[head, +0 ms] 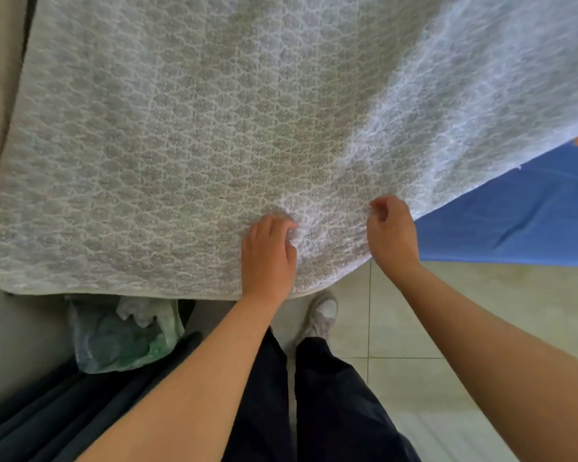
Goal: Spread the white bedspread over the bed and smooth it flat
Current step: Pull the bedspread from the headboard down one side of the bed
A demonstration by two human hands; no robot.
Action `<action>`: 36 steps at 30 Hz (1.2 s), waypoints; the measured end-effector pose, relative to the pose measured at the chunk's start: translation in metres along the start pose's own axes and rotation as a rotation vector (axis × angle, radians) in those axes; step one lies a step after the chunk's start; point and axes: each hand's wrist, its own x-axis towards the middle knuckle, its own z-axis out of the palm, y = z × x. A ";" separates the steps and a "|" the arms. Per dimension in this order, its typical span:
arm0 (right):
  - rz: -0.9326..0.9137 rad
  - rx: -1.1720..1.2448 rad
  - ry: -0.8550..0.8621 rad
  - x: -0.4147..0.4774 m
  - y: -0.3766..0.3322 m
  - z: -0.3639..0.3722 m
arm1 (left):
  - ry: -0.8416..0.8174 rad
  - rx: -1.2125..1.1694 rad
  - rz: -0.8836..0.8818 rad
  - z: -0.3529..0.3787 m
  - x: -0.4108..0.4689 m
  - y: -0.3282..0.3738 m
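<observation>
Pinching lifted edge of white bedspread (214,128) in right hand (392,231) grip; bunching cloth in left hand (269,251) grip just beside. Risk: lopsided tug creasing cloth, leaving blue sheet (514,221) bare.

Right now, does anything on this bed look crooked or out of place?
Yes. The white bedspread lies askew: its right edge runs diagonally, leaving the blue sheet bare on that side. The cloth is also puckered by its near edge, where the left hand and right hand grip it.
</observation>
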 end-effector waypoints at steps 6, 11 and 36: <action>-0.148 0.037 -0.063 0.014 -0.009 -0.021 | -0.041 0.089 0.084 0.007 0.032 0.036; -0.378 0.051 -0.048 0.030 -0.046 -0.028 | 0.046 0.097 -0.022 -0.014 0.072 0.040; -0.640 -0.367 -0.160 0.315 -0.446 0.203 | 0.095 0.242 -0.146 -0.189 0.384 -0.200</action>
